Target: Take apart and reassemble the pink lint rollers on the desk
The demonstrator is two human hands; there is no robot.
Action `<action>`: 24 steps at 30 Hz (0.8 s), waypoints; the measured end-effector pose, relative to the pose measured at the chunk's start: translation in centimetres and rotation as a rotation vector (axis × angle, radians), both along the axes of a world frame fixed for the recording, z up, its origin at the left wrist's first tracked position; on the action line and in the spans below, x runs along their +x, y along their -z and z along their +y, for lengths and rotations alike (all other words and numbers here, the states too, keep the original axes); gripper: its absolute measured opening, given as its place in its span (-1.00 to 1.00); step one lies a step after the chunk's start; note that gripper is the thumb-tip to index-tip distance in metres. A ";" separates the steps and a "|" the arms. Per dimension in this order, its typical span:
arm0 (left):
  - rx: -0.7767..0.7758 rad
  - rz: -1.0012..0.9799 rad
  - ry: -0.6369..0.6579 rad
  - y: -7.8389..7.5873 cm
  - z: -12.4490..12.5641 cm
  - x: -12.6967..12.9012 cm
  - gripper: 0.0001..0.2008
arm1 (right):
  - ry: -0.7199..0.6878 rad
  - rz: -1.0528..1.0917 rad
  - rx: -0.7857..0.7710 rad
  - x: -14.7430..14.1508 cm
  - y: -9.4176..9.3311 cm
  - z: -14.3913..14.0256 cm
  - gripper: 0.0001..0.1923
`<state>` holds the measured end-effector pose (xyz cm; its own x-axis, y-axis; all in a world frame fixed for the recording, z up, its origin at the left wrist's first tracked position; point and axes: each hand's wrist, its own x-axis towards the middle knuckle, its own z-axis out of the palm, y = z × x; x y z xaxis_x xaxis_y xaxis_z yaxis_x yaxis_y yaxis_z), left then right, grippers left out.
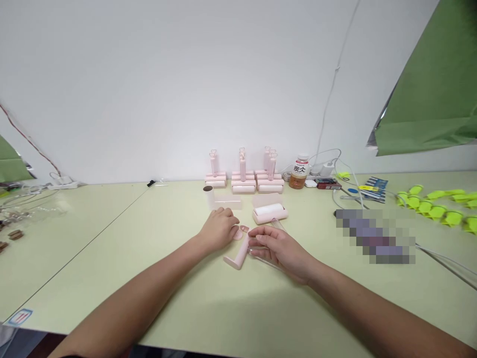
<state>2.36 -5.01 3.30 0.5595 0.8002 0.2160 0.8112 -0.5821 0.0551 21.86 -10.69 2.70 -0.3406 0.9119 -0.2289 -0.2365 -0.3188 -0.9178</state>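
On the pale green worktop (112, 238), the left hand (219, 229) lies palm down with fingers loosely curled, its fingertips touching a small pink plastic cap piece (238, 234); it grips nothing that can be seen. The right hand (278, 248) has its fingers partly closed around a clear plastic cover (278, 224), with its fingertips against the pink L-shaped plastic handle (238, 256) that lies flat between the two hands. Just beyond the hands rests a pink lint roller base holding a white paper roll (269, 213), and to its left a pale pink open case (225, 201) with a brown-ended cardboard tube (208, 193) beside it. Further back, by the wall, stand rows of assembled pink lint rollers (244, 180). To their right is an orange-brown drink bottle with a white label (299, 172).
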 end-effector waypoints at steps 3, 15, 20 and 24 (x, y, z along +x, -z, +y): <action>-0.103 -0.059 0.097 0.0 -1.6 -0.7 -0.66 | -0.003 0.005 0.001 0.0 -0.1 0.0 -0.89; -0.318 0.014 0.010 0.1 -1.9 -1.5 -0.39 | 0.028 -0.017 0.003 0.0 0.0 0.2 -0.93; -0.289 -0.011 -0.092 0.3 0.2 -0.9 -0.37 | 0.026 -0.026 -0.006 0.0 -0.1 0.1 -0.90; -0.284 -0.003 -0.107 0.3 1.1 -0.4 -0.33 | 0.040 -0.267 0.117 0.5 -0.1 0.3 -0.86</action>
<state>1.95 -3.86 3.00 0.4683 0.8832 -0.0235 0.8667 -0.4541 0.2064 22.33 -10.40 2.78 -0.2460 0.9489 -0.1978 0.0079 -0.2021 -0.9793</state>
